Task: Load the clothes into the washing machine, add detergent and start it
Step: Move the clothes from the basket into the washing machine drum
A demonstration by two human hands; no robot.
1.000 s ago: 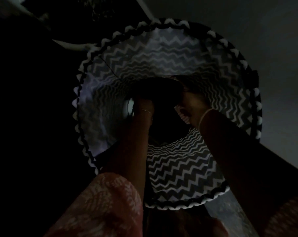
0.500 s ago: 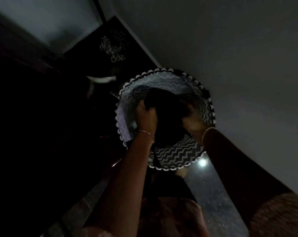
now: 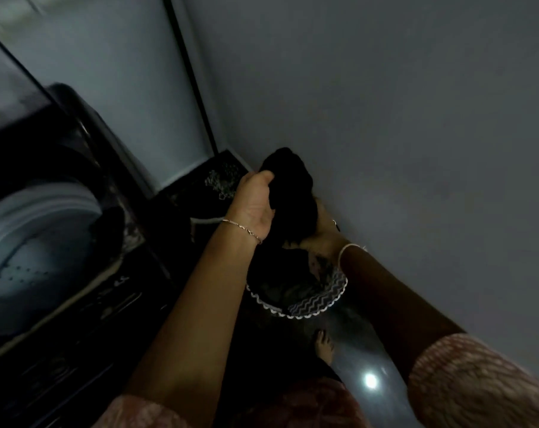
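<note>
Head view, in dim light: nearest the camera are two patterned pink sleeves and bare forearms reaching forward, with a bare foot on the glossy floor, which throws back a round spot of light. Just past the foot stands the laundry basket, its zigzag lining and scalloped white rim partly hidden by the arms. Above the basket both hands carry a bundle of dark clothes — the left hand, with a thin bracelet at the wrist, has its grip curled over the bundle's top and near side, and the right hand is closed around it from beneath. The bundle is clear of the basket and not yet at the washing machine, which stands well apart to the left, its pale perforated drum open to view. As far as can be judged, the task is at an early stage: this load is lifted but not dropped in, whether more remains in the basket is too dark to tell, and detergent and starting are still to do — no detergent container can be made out. Beyond, a second rimmed object sits in the dark corner, where plain grey walls meet.
</note>
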